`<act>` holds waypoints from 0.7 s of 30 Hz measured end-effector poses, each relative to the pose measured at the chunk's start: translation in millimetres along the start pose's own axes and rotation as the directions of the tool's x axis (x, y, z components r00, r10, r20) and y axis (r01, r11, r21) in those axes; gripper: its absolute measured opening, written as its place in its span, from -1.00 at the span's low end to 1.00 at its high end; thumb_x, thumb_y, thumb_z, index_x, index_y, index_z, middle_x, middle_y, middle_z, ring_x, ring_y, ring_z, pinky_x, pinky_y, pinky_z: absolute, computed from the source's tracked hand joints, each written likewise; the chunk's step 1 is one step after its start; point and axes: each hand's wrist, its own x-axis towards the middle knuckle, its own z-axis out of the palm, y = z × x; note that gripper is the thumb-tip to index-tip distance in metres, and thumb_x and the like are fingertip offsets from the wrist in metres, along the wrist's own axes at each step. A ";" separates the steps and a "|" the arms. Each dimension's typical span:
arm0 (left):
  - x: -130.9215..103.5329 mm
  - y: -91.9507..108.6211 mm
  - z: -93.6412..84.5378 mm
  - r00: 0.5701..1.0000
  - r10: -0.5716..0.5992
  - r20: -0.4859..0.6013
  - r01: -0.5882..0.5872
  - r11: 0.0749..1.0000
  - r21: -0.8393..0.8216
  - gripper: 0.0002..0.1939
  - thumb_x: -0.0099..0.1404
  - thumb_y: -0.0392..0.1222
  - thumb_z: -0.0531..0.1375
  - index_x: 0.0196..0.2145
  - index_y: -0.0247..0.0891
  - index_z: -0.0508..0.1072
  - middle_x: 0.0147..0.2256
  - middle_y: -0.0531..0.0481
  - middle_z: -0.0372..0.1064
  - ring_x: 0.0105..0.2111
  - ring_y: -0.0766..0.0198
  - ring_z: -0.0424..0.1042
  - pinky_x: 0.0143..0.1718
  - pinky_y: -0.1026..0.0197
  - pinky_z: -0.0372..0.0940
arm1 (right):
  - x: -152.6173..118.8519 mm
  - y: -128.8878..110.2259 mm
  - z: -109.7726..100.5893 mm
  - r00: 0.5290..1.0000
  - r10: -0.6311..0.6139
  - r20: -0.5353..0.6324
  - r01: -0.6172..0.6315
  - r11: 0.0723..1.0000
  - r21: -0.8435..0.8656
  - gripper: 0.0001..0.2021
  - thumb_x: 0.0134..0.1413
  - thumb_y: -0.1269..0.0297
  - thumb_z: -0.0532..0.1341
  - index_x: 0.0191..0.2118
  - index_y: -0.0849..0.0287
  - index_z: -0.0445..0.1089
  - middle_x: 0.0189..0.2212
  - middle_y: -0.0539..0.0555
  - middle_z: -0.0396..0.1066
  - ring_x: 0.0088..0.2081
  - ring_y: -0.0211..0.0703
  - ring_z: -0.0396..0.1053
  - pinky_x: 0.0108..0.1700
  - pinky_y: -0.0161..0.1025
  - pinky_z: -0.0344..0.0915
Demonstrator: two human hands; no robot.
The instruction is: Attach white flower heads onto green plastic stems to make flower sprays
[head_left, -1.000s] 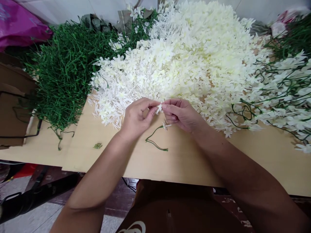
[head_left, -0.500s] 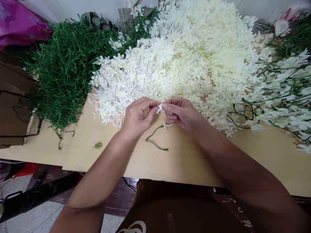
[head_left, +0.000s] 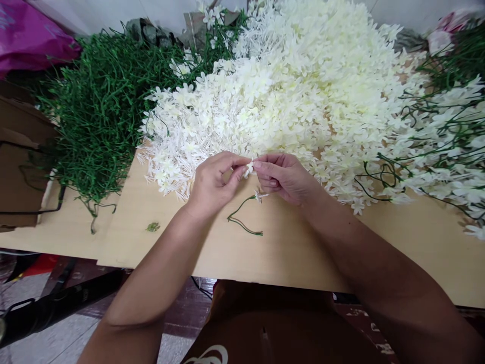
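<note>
White flower (head_left: 249, 168) is held up between the two hands, just above the bench (head_left: 291, 258) and in front of the big heap of white flowers (head_left: 288, 96); it sits right at the fingertips of the left hand (head_left: 214, 179), whose grip is pinched on it with thumb and forefinger, leaving a rounded gap behind the tips; the right hand (head_left: 284, 177) meets it from the other side, thumb and forefinger together on its right edge, the other fingers curled inward; the petals show below the pinch, while the exact spot each fingertip presses is too small to tell.

Below the hands a bent green stem (head_left: 229, 219) lies on the bench, a small white bloom at its upper end; a thin white piece there reaches toward the curled fingers of the right hand, and whether they touch it cannot be told; a small green scrap (head_left: 152, 227) lies to the left, near the left forearm.

Against half a second ago, both hands, the flower and the green stem keep the same places and the same pinch; against a second ago, the stemmed flowers (head_left: 447, 151) at the right edge sit very slightly farther right in view.
</note>
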 end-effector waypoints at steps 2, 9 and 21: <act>-0.1 -0.2 -0.2 1.000 -0.001 0.000 0.001 1.000 0.001 -0.90 0.28 -0.27 0.19 -0.30 -0.22 0.54 -0.36 0.02 0.54 -0.34 0.32 0.48 -0.26 0.25 0.36 | -0.2 -0.2 -0.3 1.000 0.003 0.003 -0.003 1.000 0.007 -0.69 -0.27 0.20 0.48 -0.50 0.26 0.39 -0.74 -0.19 0.07 -0.68 -0.52 -0.04 -0.64 -0.45 -0.16; -0.6 -1.5 -0.5 1.000 -0.027 -0.002 0.027 1.000 0.004 -0.89 0.28 -0.24 0.20 -0.29 -0.22 0.55 -0.36 0.01 0.54 -0.35 0.32 0.48 -0.27 0.25 0.36 | 0.4 0.8 -3.1 0.999 0.001 0.034 -0.002 1.000 0.025 -0.72 -0.24 0.21 0.47 -0.47 0.25 0.41 -0.73 -0.19 0.07 -0.68 -0.52 -0.04 -0.64 -0.46 -0.15; 2.1 0.6 0.7 0.994 -0.099 -0.037 0.092 0.984 -0.153 -0.93 0.22 -0.27 0.27 -0.34 -0.28 0.57 -0.40 0.00 0.54 -0.38 0.35 0.48 -0.30 0.30 0.35 | -0.1 1.2 -5.4 0.997 -0.023 0.069 0.021 0.999 0.036 -0.81 -0.12 0.28 0.40 -0.45 0.25 0.42 -0.74 -0.18 0.07 -0.67 -0.51 -0.04 -0.62 -0.46 -0.13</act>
